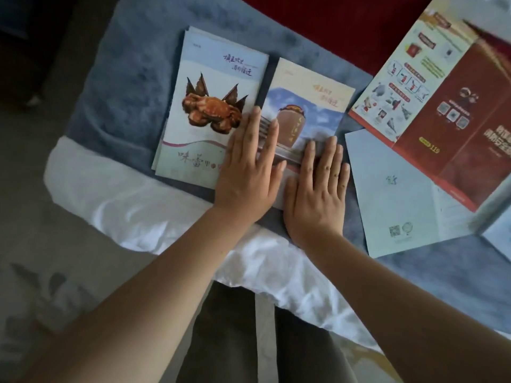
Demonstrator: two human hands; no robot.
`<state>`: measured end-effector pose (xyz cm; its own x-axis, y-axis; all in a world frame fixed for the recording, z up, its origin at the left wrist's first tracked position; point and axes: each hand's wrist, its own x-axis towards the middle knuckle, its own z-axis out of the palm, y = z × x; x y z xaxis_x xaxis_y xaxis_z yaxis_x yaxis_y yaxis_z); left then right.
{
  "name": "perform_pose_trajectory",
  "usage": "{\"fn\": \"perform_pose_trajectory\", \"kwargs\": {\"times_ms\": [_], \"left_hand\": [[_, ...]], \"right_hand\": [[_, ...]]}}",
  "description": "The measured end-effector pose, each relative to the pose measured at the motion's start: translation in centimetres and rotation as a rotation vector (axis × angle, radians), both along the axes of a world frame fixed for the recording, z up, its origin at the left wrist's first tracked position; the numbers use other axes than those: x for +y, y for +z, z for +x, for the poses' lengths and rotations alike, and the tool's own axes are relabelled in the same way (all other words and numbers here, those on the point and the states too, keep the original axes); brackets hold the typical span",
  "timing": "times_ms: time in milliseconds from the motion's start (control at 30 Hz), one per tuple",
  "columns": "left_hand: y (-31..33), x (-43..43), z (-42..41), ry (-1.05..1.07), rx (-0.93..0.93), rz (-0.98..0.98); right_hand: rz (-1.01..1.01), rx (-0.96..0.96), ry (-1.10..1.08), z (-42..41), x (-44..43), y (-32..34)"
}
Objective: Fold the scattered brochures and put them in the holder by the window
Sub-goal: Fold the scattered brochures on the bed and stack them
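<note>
Head view: both hands are flat, fingers straight, holding nothing. The left hand (249, 167) presses across the seam where the crab brochure stack (210, 106) meets the jar brochure (307, 106). The right hand (318, 183) presses the jar brochure's near right part. It looks like they are flattening a fold.

The jar brochure lies folded on the blue blanket (124, 92), just beside the crab stack. Two more wait to the right: a red brochure (442, 92), opened out, and a pale blue brochure (392, 189) near it with its far corner tucked under the red one. The holder and the window are not in view.

Handling: glossy paper, light, thin and probably slippery sheet on sheet. It will bend if lifted by one corner. Best to pinch along the folded spine or a long edge. The soft blanket gives under pressure, so creases may come out weak; press hard.

Surface: this seems to be a bed, with the plush blue blanket over a white sheet (138, 205) and red fabric (331, 23) at the far side. Grey patterned carpet (41, 272) is below on the left. The light is dim and the edges are blurry.
</note>
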<state>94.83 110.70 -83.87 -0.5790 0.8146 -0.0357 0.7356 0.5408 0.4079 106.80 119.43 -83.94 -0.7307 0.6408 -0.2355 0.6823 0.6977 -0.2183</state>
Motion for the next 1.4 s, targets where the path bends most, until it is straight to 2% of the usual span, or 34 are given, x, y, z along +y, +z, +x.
{"fn": "perform_pose_trajectory", "kwargs": {"times_ms": [133, 300, 433, 600, 800, 1233, 1400], "left_hand": [[0.8, 0.2, -0.6, 0.047, -0.139, 0.205], [2.4, -1.2, -2.7, 0.104, -0.125, 0.252], [3.2, -3.6, -6.0, 0.161, -0.061, 0.213], [2.4, -6.5, -8.4, 0.256, -0.048, 0.066], [1.4, -6.9, -9.2, 0.309, -0.061, 0.057], [0.1, -6.8, -8.7, 0.282, -0.09, 0.122], [-0.9, -6.8, -9.5, 0.172, 0.011, 0.119]], "right_hand": [[-0.085, 0.081, -0.052, -1.1, -0.5, 0.3], [-0.197, 0.154, -0.011, -4.0, -1.7, 1.1], [-0.242, 0.172, 0.072, -7.3, -3.4, 1.6], [-0.193, 0.091, 0.168, -10.8, -6.1, 1.4], [-0.147, -0.013, 0.206, -11.8, -8.2, 1.4], [-0.112, 0.019, 0.16, -11.7, -8.2, 0.5], [-0.152, 0.086, 0.099, -11.9, -8.3, 0.8]]}}
